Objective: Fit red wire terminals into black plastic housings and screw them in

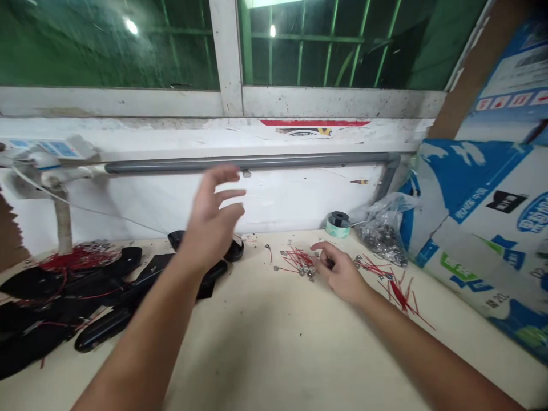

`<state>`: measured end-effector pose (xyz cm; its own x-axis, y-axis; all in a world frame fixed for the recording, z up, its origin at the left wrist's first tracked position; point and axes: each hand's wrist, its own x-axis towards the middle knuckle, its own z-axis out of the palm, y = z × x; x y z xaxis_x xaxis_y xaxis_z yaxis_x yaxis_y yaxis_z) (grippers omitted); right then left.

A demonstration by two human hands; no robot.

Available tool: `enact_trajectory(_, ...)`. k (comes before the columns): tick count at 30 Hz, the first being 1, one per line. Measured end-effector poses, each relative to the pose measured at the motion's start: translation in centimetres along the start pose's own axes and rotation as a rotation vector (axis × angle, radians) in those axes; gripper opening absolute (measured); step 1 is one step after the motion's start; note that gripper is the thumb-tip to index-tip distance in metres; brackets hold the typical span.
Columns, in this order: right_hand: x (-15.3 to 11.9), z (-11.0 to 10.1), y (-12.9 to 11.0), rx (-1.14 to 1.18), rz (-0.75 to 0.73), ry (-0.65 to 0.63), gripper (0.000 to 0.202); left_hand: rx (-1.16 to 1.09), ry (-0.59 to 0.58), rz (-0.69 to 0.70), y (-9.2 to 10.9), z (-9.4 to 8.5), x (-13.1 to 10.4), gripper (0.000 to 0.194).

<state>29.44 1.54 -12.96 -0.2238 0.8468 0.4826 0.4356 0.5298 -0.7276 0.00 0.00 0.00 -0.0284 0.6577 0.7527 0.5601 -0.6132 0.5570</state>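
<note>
Casings (107, 331) lie at left on table (265, 354); wire heap (64, 260) behind them, near wall (291, 197). Wire pile (299, 260) sits right of casings; wire bundle (400, 294) lies right of pile, slightly nearer the front. Tape roll (338, 229) stands behind and right of pile; bag (383, 231) rests just right of roll, beside carton (462, 222). Pipe (299, 161) runs along wall; window (317, 54) above.

glare spots the window (188, 57), soft shadow dims the table (295, 354), and the left hand (214, 220) looks blurred.
</note>
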Motion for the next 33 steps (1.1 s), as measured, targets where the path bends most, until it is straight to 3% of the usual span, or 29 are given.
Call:
enact_trajectory(2, 0.0, 0.0, 0.2, 0.016, 0.030, -0.023, 0.025, 0.218, -0.149, -0.018, -2.2, 1.7, -0.6, 0.040)
enact_trajectory(4, 0.0, 0.1, 0.2, 0.016, 0.038, -0.026, 0.024, 0.609, -0.443, -0.020, -4.6, 2.8, -1.9, 0.030)
enact_trajectory(5, 0.0, 0.0, 0.1, 0.013, 0.038, -0.028, 0.024, 0.665, -0.482, -0.024, -5.6, 3.2, -2.8, 0.027)
enact_trajectory(7, 0.0, 0.0, -0.2, 0.008, 0.032, -0.036, 0.023, 0.736, -0.494, -0.008, -7.0, 3.4, -4.9, 0.033)
enact_trajectory(10, -0.1, 0.0, -0.7, 0.012, 0.021, -0.055, 0.020, 0.998, -0.464, 0.069, -7.3, 3.1, -7.4, 0.050)
enact_trajectory(12, -0.2, 0.0, -0.9, 0.019, 0.025, -0.061, 0.018, 1.072, -0.441, 0.078, -7.0, 2.8, -8.1, 0.058)
enact_trajectory(14, -0.3, 0.1, -1.0, 0.020, 0.034, -0.063, 0.016, 1.108, -0.444, 0.091, -6.7, 2.3, -8.3, 0.052)
enact_trajectory(17, -0.4, 0.2, -0.9, 0.011, 0.028, -0.069, 0.014, 1.149, -0.483, 0.140, -6.9, 1.6, -8.3, 0.030)
enact_trajectory(23, -0.6, 0.2, -1.5, 0.015, 0.027, -0.102, 0.015, 1.149, -0.402, 0.282, -6.9, 1.1, -9.2, 0.025)
enact_trajectory(27, -0.8, 0.8, -2.7, 0.128, 0.089, -0.115, 0.026, 1.001, -0.370, 0.510, -4.7, 2.4, -10.3, 0.027)
enact_trajectory(30, -1.0, 1.6, -3.4, 0.392, 0.249, -0.181, 0.050, 0.797, -0.332, 0.680, -2.4, 4.0, -11.5, 0.025)
enact_trajectory(33, -1.2, 2.2, -3.9, 0.647, 0.406, -0.279, 0.054, 0.561, -0.374, 0.800, -0.7, 5.0, -12.5, 0.021)
